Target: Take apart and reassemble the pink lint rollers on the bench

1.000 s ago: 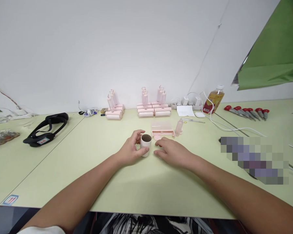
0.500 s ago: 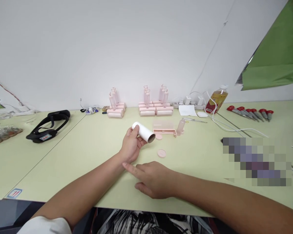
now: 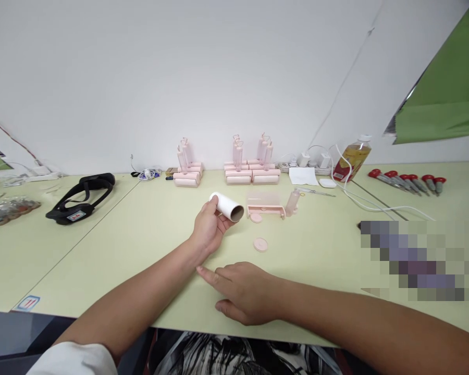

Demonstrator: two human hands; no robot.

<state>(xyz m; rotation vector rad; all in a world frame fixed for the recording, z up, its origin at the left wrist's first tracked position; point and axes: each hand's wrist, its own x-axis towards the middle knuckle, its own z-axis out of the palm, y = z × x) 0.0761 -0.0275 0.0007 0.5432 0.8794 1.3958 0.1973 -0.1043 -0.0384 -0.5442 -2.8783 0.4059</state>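
Observation:
My left hand (image 3: 211, 225) is closed around a white lint roller refill (image 3: 224, 205), a paper roll whose brown cardboard core faces right. The roll is tilted above the table. My right hand (image 3: 242, 292) holds nothing; its index finger is stretched out with the tip at my left wrist, and the thumb stands apart. Right of the roll lie a pink lint roller case (image 3: 264, 204) with a clear cover and a pink handle (image 3: 293, 202). One pink disc (image 3: 255, 217) is by the case; another pink disc (image 3: 260, 244) lies closer to me.
Several pink lint rollers (image 3: 238, 178) stand along the wall. At the left is a black head strap (image 3: 80, 200). Toward the right are a drink bottle (image 3: 352, 160), white cables (image 3: 369, 204), tweezers (image 3: 316, 192), red-capped tools (image 3: 406, 182) and a blurred-out object (image 3: 414, 260).
The view has shifted slightly. The refill in my left hand has turned a little, so its open core end faces me more. My right hand keeps nearly the same pose.

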